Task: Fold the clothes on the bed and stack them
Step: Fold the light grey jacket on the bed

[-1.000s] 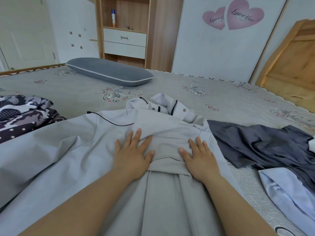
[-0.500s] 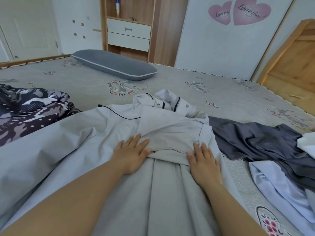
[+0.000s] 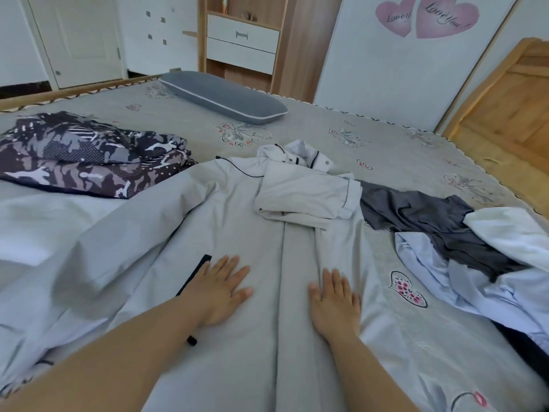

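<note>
A: surface status?
B: bed with grey floral-print cover [image 3: 297,129] fills most of the view, red heart motifs scattered on it. Wooden frame edge shows along the far left side

A: task item?
B: large pale grey jacket with thin black piping [image 3: 237,209] lies spread front-up across the middle of the bed, running from the near edge toward the far side. One sleeve is folded across its chest, collar with snap buttons bunched at the far end

A: hands?
B: left hand [image 3: 218,288] flat on the jacket beside a dark pocket slit, fingers straight and slightly apart. Right hand [image 3: 334,303] flat on the jacket near its right edge, fingers straight and close together. Neither one holds cloth

A: other clothes?
B: folded camouflage-print fabric pile in black, grey and white [image 3: 86,153] sits at far left, touching the jacket's shoulder. Crumpled dark grey garment [image 3: 421,215] just right of the jacket, with a pale blue shirt [image 3: 475,292] and a white cloth [image 3: 511,233] heaped partly over it

A: room?
B: long grey pillow with white piping [image 3: 222,96] at the far side. Behind it a wooden shelf unit with two white drawers [image 3: 242,43], a white door [image 3: 77,40] to the left, white panel with two pink heart stickers [image 3: 427,16], wooden headboard [image 3: 505,108] at right
</note>
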